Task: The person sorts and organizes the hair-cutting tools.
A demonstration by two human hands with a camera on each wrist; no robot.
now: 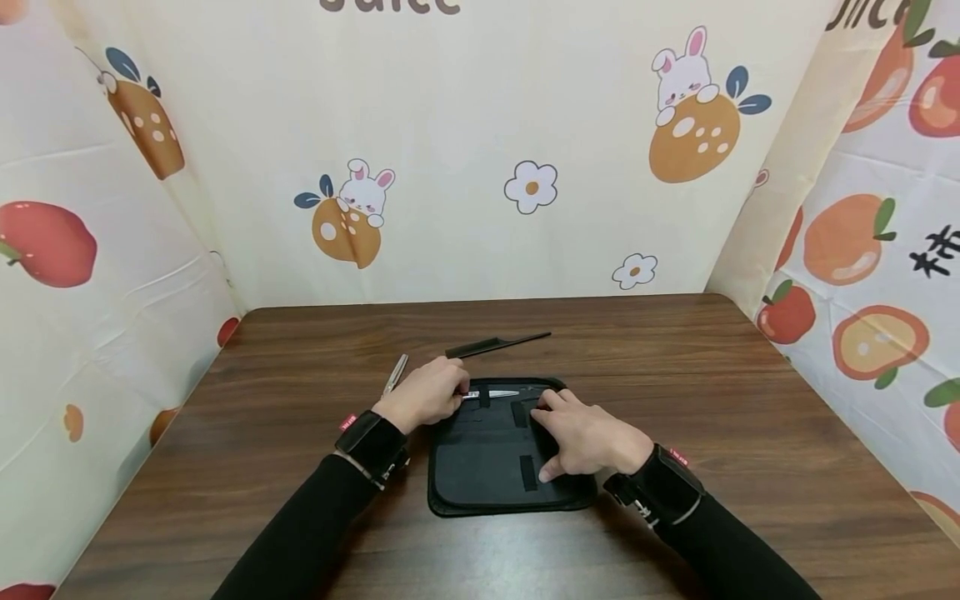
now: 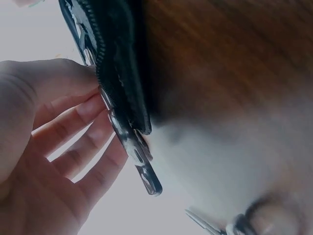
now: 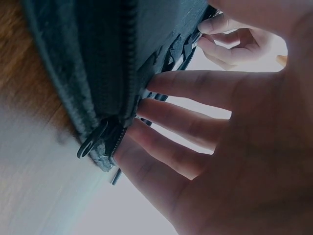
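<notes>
A black zip case [image 1: 480, 487] lies on the table with its inner face and several dark elastic straps showing. Near its upper left corner my left hand [image 1: 429, 393] pinches silver scissors [image 1: 501, 393], whose pointed blade passes through a strap. Close up in the left wrist view, the thumb [image 2: 63, 78] and fingers meet at the case edge, and the metal handle [image 2: 142, 169] sticks out past it. My right hand [image 1: 588, 433] rests on the case's right side. Its spread, nearly straight fingers [image 3: 190, 88] touch the edge beside the zip pull [image 3: 92, 139].
A black tail comb [image 1: 495, 343] lies behind the case. Another slim silver tool [image 1: 395, 373] lies left of it, beyond my left wrist. Printed cloth walls [image 1: 465, 233] rise at the back and both sides of the wooden table [image 1: 300, 350].
</notes>
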